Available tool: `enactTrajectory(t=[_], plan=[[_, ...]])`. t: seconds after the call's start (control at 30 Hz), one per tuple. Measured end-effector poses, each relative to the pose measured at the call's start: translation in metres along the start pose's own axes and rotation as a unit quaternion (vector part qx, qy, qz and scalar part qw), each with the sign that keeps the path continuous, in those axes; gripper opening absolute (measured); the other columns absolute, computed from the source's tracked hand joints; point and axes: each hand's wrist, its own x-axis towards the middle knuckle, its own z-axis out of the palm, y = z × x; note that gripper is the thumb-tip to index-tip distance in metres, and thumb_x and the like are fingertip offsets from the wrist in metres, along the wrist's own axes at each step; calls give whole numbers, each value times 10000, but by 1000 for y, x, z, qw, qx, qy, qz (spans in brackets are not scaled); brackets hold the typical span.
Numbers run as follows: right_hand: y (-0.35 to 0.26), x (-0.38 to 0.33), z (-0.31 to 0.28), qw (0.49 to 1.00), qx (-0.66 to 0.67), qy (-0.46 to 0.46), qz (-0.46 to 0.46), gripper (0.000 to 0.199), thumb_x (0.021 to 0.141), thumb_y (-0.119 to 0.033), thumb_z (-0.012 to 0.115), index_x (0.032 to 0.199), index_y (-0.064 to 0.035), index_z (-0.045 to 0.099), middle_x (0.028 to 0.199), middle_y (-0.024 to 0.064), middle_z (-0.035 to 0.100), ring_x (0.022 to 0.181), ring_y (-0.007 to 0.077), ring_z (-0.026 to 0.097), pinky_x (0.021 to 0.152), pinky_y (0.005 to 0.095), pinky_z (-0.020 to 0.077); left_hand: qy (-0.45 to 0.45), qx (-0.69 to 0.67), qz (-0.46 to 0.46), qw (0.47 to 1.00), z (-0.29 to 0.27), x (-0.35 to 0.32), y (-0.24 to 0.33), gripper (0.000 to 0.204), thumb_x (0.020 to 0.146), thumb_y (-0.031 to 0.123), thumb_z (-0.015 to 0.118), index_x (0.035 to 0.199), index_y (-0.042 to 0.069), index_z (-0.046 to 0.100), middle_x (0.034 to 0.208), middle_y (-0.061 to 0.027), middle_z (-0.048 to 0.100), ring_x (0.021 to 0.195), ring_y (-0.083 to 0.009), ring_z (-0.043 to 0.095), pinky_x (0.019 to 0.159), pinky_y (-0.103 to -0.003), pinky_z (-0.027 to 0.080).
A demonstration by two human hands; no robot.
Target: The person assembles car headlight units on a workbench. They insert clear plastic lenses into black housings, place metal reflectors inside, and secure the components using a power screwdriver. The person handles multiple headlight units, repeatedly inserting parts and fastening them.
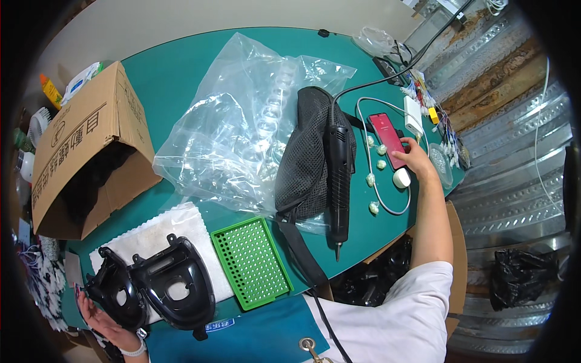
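My right hand reaches across the far right of the table and grips a phone with a lit red screen, the thumb over its lower part and the fingers at its right edge. At the lower left, my left hand is beside two joined black plastic housings, its fingers stretched out near their left edge. Each housing has a round hole and rests on a white cloth. Whether the left fingertips touch the housings is unclear.
A black electric screwdriver lies by a black mesh bag. Around them are clear plastic bags, a green perforated tray, an open cardboard box, small pale pieces, a white charger and a looped cable.
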Motion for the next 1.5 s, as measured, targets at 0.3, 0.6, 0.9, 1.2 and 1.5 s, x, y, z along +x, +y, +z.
enactTrajectory(t=[0.3, 0.6, 0.9, 1.2, 1.5], plan=[[12, 20, 3, 999, 11, 47, 11, 483, 728, -305, 680, 1084, -18, 524, 853, 96, 594, 751, 164, 566, 678, 284, 445, -1, -21, -7, 1000, 0, 3, 3, 642, 893, 500, 237, 1240, -33, 320, 1310, -167, 319, 1215, -247, 314, 1026, -346, 196], [-1, 21, 12, 996, -58, 57, 24, 508, 724, -376, 673, 1023, 15, 547, 866, 112, 605, 782, 165, 570, 702, 288, 444, -1, -47, -12, 999, 0, 2, 1, 657, 889, 507, 244, 1242, -43, 310, 1306, -171, 320, 1209, -251, 321, 1032, -346, 193], [14, 10, -9, 995, 76, 58, 30, 385, 779, -326, 623, 986, -5, 586, 872, 71, 597, 811, 149, 540, 739, 263, 412, -17, -33, -21, 999, -1, 1, 5, 664, 888, 533, 262, 1256, -18, 303, 1322, -150, 300, 1216, -250, 320, 1041, -369, 207], [3, 18, 4, 997, -4, 76, 28, 358, 729, -297, 680, 936, -17, 599, 776, 36, 585, 692, 115, 531, 635, 250, 418, -10, -47, -11, 999, -1, 1, 3, 645, 899, 515, 241, 1251, -21, 309, 1316, -146, 310, 1214, -247, 323, 1041, -365, 210], [-6, 13, 5, 997, 10, 66, 49, 313, 744, -286, 676, 914, -38, 589, 750, -1, 544, 673, 85, 480, 607, 224, 382, 1, -42, -19, 999, -2, -1, 0, 682, 877, 534, 266, 1243, -41, 303, 1303, -174, 315, 1201, -250, 320, 1030, -351, 195]])
